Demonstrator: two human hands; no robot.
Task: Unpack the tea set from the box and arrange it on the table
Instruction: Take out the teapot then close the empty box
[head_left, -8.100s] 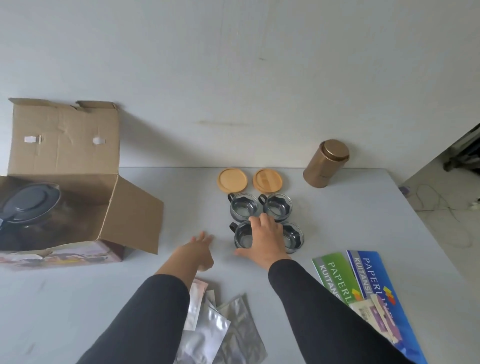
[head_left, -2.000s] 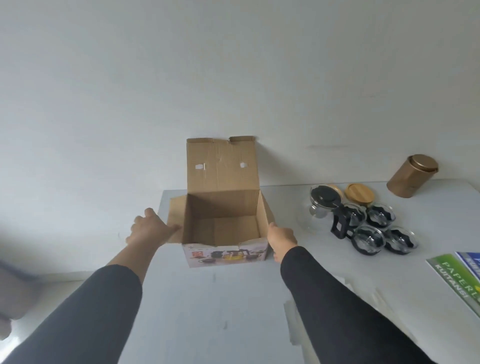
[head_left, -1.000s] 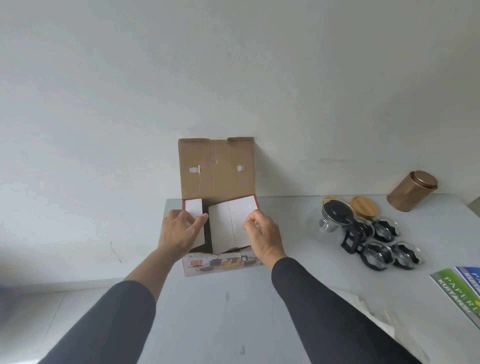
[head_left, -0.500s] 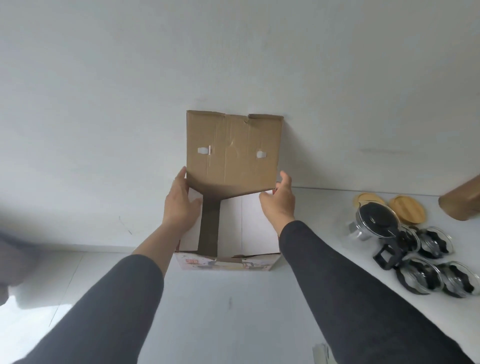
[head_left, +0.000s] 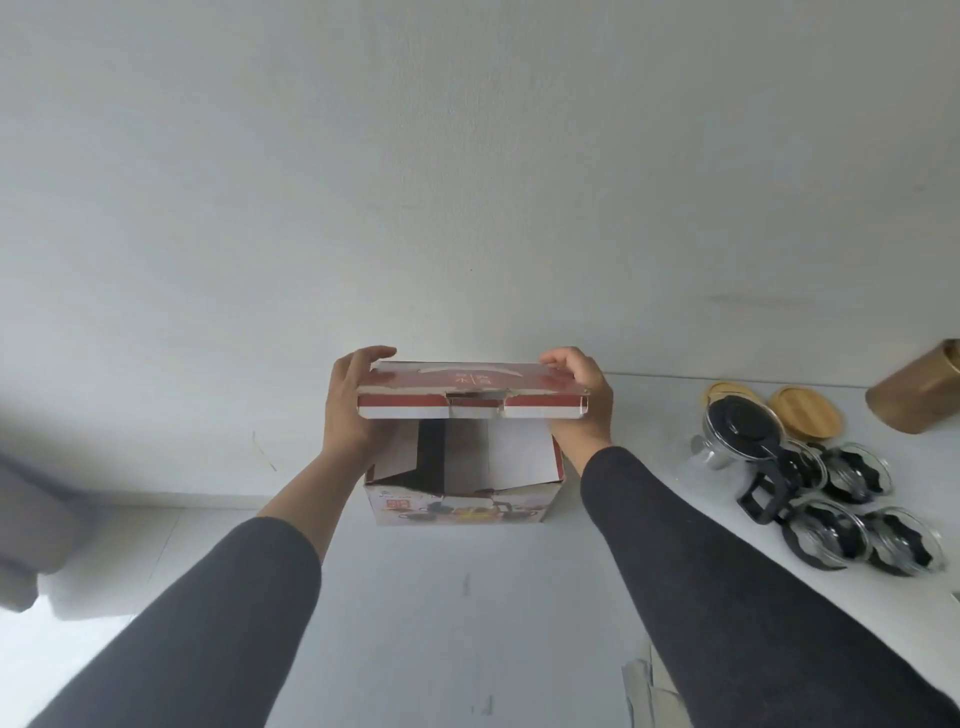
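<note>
Head view, box: box (head_left: 462, 480) stands at table's (head_left: 467, 623) far edge; lid (head_left: 472, 397) half-lowered
Hands: left hand (head_left: 350, 410) and right hand (head_left: 582, 402) curl round lid's ends
Handling: likely light, bendable cardboard; hold by the corners
Set: teapot (head_left: 740, 441) and cups (head_left: 852, 512) out, fragile glass

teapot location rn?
Head view, right side: the glass teapot stands on the white table, touching the four glass cups, in front of two bamboo lids, right of the box.

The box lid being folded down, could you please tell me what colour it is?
Red with white print, on the lid, head view.
</note>
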